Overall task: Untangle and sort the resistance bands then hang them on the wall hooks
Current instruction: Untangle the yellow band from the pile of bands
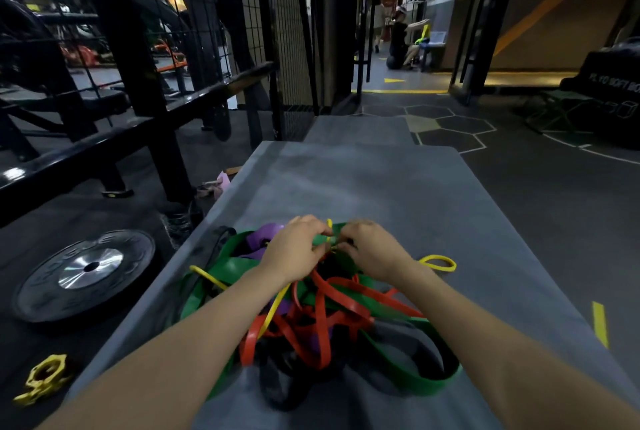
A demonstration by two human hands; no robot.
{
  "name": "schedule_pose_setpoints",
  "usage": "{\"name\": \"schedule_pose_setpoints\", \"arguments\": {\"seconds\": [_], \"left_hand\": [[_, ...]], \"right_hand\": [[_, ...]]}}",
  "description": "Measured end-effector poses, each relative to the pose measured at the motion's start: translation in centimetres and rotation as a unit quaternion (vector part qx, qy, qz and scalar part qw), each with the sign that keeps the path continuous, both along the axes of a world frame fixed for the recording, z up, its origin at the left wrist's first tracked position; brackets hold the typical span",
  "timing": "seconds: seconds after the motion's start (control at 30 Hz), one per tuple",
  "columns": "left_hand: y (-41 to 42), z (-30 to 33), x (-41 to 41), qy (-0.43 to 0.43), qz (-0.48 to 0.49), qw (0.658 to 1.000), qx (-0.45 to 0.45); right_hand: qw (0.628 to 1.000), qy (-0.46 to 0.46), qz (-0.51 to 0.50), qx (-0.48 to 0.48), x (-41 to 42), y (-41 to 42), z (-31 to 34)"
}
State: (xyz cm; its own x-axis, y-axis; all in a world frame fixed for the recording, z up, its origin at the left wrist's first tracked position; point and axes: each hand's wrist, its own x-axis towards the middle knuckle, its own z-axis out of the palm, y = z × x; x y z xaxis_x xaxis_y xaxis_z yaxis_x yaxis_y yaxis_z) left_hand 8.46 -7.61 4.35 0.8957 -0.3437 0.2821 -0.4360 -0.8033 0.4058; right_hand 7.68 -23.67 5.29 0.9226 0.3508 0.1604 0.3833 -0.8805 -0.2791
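On the grey mat (398,187), head view: a tangled pile of resistance bands (311,308) lies at the mat's near end, between the two forearms. The pile holds green bands (429,384), red bands (349,305), a purple band (265,232), black bands (280,391) and a thin yellow band (438,262). No single long axis can be given for the pile as a whole. The widest green band runs in a loop from the pile's left edge round to its near right edge. The red bands cross the pile's centre in several directions. The yellow band shows as separate arcs: one loop lies flat just beyond the pile's right edge, one arc rises at the pile's left edge, and one short section stands upright between the fingertips.

The left hand (294,249) and the right hand (370,246) meet at the far side of the pile, fingertips nearly touching. Both have curled fingers that pinch the yellow band at that upright section.

Left of the mat, on the dark floor, lie a black weight plate (86,274) and a yellow barbell collar (43,379). A black rack (138,83) stands beyond the plate. Another person (401,38) kneels far beyond the mat in the corridor.
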Motion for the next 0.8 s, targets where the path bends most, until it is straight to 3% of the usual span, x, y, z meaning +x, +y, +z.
{"name": "schedule_pose_setpoints", "arguments": {"seconds": [0.2, 0.33, 0.57, 0.8], "left_hand": [[-2.0, -0.4, 0.7, 0.047, -0.077, 0.99, 0.106], [-2.5, -0.5, 1.2, 0.065, -0.067, 0.98, 0.175], [-3.5, 0.4, 1.9, 0.127, -0.054, 0.972, 0.192], [-4.0, 2.0, 1.8, 0.21, -0.053, 0.927, 0.305]], "right_hand": [[0.999, -0.007, -0.049, 0.014, -2.0, -3.6, -1.2], [0.996, -0.007, -0.063, 0.056, -2.3, -4.8, -2.0], [0.991, -0.052, -0.069, 0.105, -3.2, -4.3, -3.6], [0.988, -0.037, -0.073, 0.128, -4.0, -4.1, -3.4]]}}
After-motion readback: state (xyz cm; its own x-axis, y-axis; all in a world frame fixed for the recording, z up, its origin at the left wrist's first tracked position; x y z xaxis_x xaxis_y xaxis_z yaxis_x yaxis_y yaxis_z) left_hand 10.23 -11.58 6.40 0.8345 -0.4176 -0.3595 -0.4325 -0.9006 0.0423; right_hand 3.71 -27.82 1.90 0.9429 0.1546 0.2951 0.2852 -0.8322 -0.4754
